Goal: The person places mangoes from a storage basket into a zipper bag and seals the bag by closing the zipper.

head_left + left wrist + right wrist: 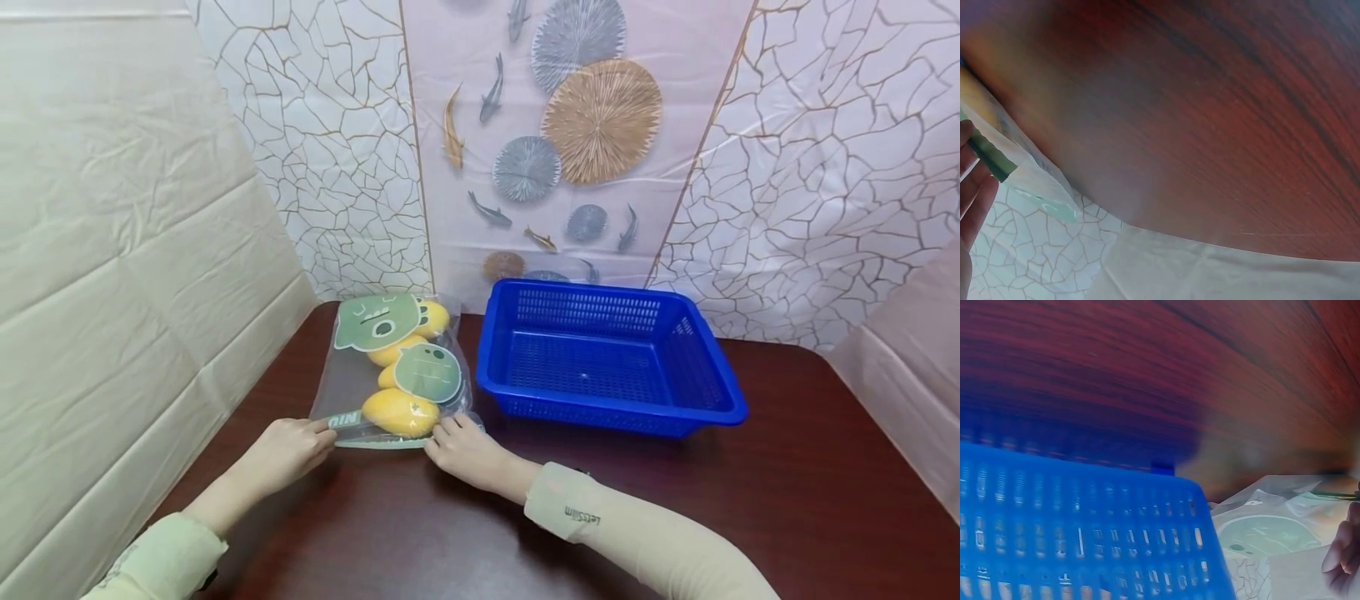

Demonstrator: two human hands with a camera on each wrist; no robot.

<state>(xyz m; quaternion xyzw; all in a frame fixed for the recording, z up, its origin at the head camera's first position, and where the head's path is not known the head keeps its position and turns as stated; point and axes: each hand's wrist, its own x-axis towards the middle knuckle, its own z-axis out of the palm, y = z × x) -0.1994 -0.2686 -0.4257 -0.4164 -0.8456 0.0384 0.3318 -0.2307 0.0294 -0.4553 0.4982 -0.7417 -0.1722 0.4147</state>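
Observation:
A clear plastic bag (337, 379) with green cartoon prints lies on the table, left of centre. Inside it are several yellow, mango-like fruits (401, 412), partly covered by the prints. My left hand (288, 454) pinches the near left corner of the bag; in the left wrist view its fingers (982, 194) hold the green edge strip (991, 156). At the near right corner, my right hand (468, 450) grips the same edge. Only some fingers (1341, 550) of that hand show in the right wrist view, beside the bag (1266, 534).
A blue perforated plastic basket (611, 412) stands right of the bag, close to it, with nothing inside. The dark red-brown wooden table (390, 533) ends at a patterned cloth backdrop (352, 167). A pale cloth (127, 250) hangs along the left side.

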